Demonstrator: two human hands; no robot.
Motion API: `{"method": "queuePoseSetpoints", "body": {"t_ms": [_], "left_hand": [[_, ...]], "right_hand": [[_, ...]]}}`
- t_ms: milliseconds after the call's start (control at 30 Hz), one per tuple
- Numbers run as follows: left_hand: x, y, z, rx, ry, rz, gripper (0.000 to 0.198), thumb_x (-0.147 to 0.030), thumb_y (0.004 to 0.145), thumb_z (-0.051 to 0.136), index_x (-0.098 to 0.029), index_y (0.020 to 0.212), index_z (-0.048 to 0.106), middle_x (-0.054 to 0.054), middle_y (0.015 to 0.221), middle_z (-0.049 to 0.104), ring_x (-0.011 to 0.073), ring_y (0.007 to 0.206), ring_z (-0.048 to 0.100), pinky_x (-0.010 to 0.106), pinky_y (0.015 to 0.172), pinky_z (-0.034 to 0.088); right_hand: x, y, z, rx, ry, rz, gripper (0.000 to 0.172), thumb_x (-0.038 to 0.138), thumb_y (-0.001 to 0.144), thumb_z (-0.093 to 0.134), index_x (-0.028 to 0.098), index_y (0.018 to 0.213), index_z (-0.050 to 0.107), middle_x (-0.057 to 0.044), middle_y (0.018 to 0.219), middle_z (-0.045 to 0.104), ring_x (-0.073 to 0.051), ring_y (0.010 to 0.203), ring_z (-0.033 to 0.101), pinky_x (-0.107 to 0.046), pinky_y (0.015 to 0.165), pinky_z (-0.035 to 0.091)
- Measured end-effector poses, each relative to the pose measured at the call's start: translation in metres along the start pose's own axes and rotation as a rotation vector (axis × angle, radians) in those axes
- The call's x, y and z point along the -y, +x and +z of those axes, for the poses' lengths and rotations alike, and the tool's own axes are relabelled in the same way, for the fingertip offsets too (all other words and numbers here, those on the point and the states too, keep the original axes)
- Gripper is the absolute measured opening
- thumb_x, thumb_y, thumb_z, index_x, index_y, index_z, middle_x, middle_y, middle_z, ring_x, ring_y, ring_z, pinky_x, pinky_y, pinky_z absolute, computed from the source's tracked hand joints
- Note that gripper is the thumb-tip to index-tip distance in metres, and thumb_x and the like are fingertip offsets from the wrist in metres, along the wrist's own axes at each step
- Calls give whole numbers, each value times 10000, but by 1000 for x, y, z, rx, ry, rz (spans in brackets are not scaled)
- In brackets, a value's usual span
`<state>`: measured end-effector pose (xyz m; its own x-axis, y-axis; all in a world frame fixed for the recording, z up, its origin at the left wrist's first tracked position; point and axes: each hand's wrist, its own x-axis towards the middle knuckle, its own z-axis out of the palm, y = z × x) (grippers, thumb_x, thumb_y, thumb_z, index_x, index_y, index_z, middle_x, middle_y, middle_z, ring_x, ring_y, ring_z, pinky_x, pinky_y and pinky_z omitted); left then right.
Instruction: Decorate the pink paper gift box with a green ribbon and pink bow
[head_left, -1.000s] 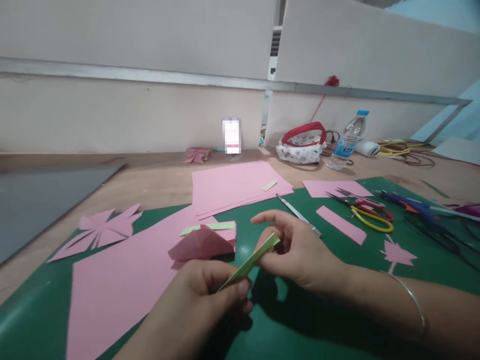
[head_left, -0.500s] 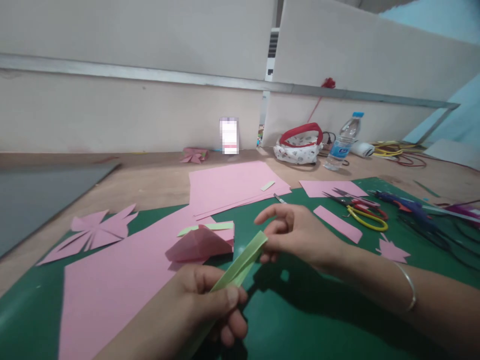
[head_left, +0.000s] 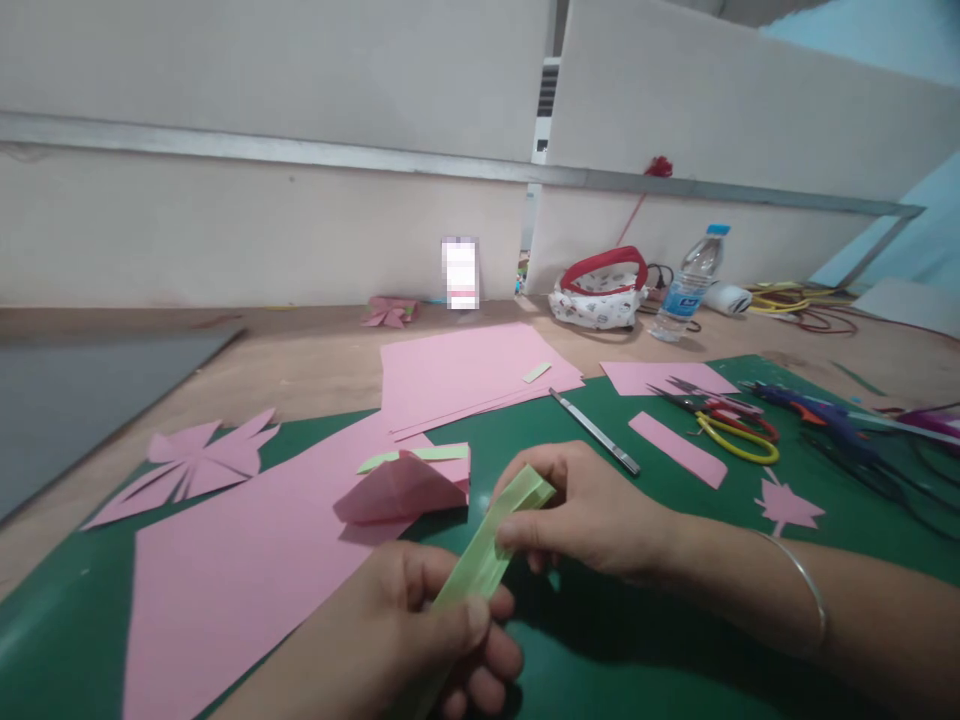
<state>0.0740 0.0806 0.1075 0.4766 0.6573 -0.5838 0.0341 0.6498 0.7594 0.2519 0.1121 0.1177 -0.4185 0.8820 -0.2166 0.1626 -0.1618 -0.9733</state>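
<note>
Head view: my left hand [head_left: 420, 640] pinches the green paper strip [head_left: 491, 545] low down, and my right hand [head_left: 592, 515] pinches its far end, above the green mat [head_left: 585, 660]. The strip's near end is hidden by my left fingers.

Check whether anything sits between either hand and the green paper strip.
Nothing visible does. The left hand pinches the near end of the green paper strip, the right hand its far end. The folded pink piece lies beyond it.

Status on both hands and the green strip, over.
Left hand, right hand both pinch green paper strip. Strip held above cutting mat. Folded pink paper behind, apart.
</note>
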Motion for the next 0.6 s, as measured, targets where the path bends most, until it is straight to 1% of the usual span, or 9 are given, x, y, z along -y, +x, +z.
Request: {"method": "queuePoseSetpoints", "body": {"t_ms": [100, 200, 300, 367, 400, 433, 500, 567, 600], "left_hand": [[2, -2, -2, 17, -21, 1, 197, -249, 658, 763, -131, 765, 647, 24, 669, 736, 101, 546, 652, 170, 487, 444], [2, -4, -6, 78, -19, -22, 180, -227, 678, 751, -125, 795, 660, 35, 722, 742, 96, 591, 659, 178, 549, 480], [2, -3, -7, 94, -20, -53, 130, -117, 672, 698, -131, 799, 673, 19, 725, 746, 95, 617, 672, 174, 568, 490], [2, -1, -6, 68, -13, -52, 211, -44, 621, 674, -139, 809, 670, 8, 717, 751, 109, 633, 684, 183, 568, 498], [3, -1, -6, 65, -16, -42, 259, -38, 597, 688, -142, 833, 666, 9, 727, 753, 120, 649, 688, 194, 577, 502], [4, 0, -6, 67, -25, -21, 302, -65, 585, 725, -145, 868, 660, 15, 745, 754, 130, 663, 689, 204, 585, 504], [7, 3, -5, 76, -30, 40, 316, -220, 608, 796, -141, 878, 652, 28, 735, 746, 130, 649, 676, 204, 575, 489], [10, 5, -6, 68, 2, 37, 302, -390, 670, 772, -133, 780, 658, 34, 662, 729, 104, 568, 637, 187, 525, 460], [11, 6, -7, 62, 27, 15, 316, -435, 694, 747, -132, 721, 660, 35, 619, 718, 92, 524, 614, 178, 496, 445]], "right_hand": [[2, 1, -8, -24, -17, -1, 113, 149, 666, 688, 146, 737, 601, 43, 573, 596, -58, 429, 525, -145, 399, 402], [2, 3, -12, -52, -30, 6, 116, 154, 668, 692, 142, 735, 598, 34, 589, 612, -56, 425, 525, -145, 397, 403], [1, 4, -12, -46, -32, 7, 116, 157, 669, 694, 139, 731, 598, 34, 585, 609, -56, 428, 525, -146, 401, 403], [0, 4, -12, -47, -31, 8, 127, 163, 668, 701, 140, 736, 596, 36, 587, 606, -57, 435, 526, -144, 404, 403], [0, 4, -12, -52, -29, 5, 131, 163, 668, 703, 141, 738, 594, 38, 589, 603, -56, 437, 525, -143, 405, 402], [1, 4, -11, -57, -28, -3, 132, 160, 670, 702, 142, 741, 592, 41, 589, 600, -55, 439, 525, -141, 405, 401], [0, 2, -9, -58, -22, -15, 129, 148, 670, 696, 144, 740, 588, 47, 584, 590, -55, 442, 527, -138, 408, 403], [-1, -1, -6, -36, -10, -10, 133, 143, 669, 694, 147, 748, 587, 51, 580, 585, -58, 447, 536, -139, 413, 413], [-2, -2, -5, -14, -1, 0, 144, 149, 667, 699, 150, 759, 589, 52, 581, 585, -62, 452, 543, -141, 416, 420]]}}
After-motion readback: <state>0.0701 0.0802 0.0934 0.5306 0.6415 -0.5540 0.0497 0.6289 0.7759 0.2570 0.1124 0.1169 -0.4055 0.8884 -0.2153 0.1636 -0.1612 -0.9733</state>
